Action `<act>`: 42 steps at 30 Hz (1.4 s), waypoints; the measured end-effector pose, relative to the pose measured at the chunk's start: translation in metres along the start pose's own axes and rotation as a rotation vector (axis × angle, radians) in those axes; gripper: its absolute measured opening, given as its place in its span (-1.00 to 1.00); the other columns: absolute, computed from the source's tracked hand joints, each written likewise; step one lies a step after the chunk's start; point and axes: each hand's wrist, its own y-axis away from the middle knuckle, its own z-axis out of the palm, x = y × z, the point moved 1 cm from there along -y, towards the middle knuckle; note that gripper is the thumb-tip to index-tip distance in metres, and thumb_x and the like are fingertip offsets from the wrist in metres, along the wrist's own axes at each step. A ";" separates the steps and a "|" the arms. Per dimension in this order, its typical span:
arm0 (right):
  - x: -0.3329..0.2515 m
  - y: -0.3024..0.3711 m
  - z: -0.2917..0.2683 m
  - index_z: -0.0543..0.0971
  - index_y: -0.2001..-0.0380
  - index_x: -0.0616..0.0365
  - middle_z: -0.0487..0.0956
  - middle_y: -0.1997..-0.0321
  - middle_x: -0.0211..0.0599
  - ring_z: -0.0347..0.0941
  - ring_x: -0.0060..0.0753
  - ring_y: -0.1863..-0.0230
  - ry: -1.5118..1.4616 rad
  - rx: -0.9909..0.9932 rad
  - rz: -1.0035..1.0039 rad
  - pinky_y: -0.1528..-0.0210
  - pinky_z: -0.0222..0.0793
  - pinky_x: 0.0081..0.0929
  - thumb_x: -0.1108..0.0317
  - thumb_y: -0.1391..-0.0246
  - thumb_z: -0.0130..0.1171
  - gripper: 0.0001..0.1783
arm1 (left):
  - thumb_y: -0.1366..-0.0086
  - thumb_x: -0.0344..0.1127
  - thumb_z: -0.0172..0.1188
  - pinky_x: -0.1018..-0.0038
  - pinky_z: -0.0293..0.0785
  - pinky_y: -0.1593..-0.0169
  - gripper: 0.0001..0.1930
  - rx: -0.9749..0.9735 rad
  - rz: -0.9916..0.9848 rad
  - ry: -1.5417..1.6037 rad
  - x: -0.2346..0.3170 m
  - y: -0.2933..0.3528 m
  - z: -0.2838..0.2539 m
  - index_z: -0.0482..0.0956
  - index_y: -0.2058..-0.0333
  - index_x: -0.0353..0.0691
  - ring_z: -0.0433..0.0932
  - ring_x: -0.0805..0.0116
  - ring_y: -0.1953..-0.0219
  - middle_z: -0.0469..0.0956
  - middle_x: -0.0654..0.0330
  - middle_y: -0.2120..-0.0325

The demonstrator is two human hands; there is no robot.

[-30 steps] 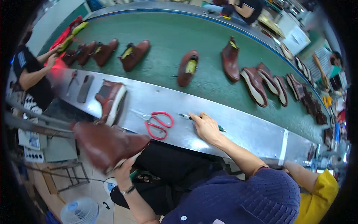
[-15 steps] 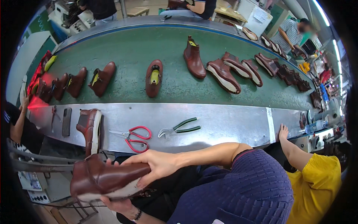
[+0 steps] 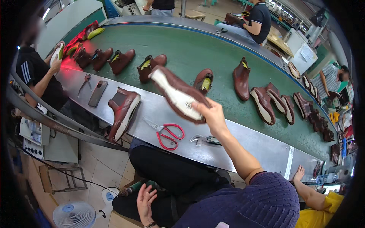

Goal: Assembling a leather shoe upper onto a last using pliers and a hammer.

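Right hand (image 3: 213, 116) clamped on brown boot (image 3: 178, 95) above red scissors (image 3: 169, 135); left hand (image 3: 145, 201) apart, empty; keep sole up, grip firm.

The boot (image 3: 178, 95) was dark brown with a pale cream sole. The scissors (image 3: 170, 135) had red handles. The conveyor belt (image 3: 197, 53) was green, the worktop (image 3: 235, 140) grey metal, the person's sleeve (image 3: 251, 205) ribbed navy.

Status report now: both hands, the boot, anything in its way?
Right hand holds brown boot, sole up, above green belt. Left hand open, low by lap. Red scissors and pliers below on metal ledge.
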 end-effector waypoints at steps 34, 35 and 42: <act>0.091 0.021 0.022 0.64 0.14 0.20 0.65 0.32 -0.06 0.60 -0.38 0.39 0.702 -0.512 -0.263 0.32 0.49 -0.42 0.38 -0.15 0.18 -0.77 | 0.02 0.24 0.32 0.11 0.41 -0.07 -0.04 0.299 0.333 -1.632 0.214 -0.259 0.134 0.20 -0.33 0.04 0.50 -0.20 -0.03 0.48 -0.30 -0.01; 0.098 0.020 0.015 0.63 0.13 0.23 0.66 0.29 -0.07 0.60 -0.40 0.35 0.644 -0.512 -0.180 0.30 0.50 -0.44 0.38 -0.17 0.17 -0.76 | 0.01 0.25 0.30 0.15 0.41 -0.07 -0.04 0.290 0.336 -1.538 0.210 -0.254 0.129 0.20 -0.33 0.02 0.51 -0.15 -0.03 0.51 -0.24 0.00; 0.068 -0.031 0.061 0.52 -0.06 0.25 0.66 0.21 0.00 0.64 -0.20 0.32 0.414 -0.500 -0.166 0.22 0.49 -0.33 0.17 -0.17 0.19 -0.53 | -0.30 -0.18 0.26 0.46 0.43 -0.05 -0.42 -0.089 0.365 -0.101 0.182 -0.174 0.131 0.33 -0.18 -0.36 0.49 0.39 0.01 0.50 0.14 0.00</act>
